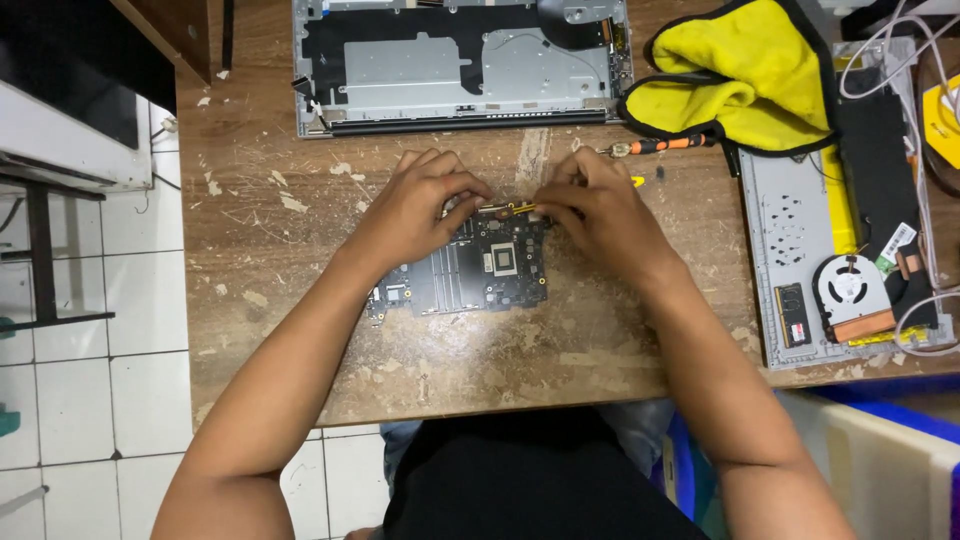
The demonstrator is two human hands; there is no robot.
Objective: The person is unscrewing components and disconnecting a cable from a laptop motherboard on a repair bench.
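Both hands [515, 205] pinching slim copper pipe [508, 209], flat dark circuit board [470, 270]

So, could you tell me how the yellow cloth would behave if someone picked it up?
The yellow cloth is probably floppy: it lies crumpled in soft folds. It looks light for its size, being thin fabric. Lifting it may nudge the screwdriver, whose tip end seems to lie at its edge.
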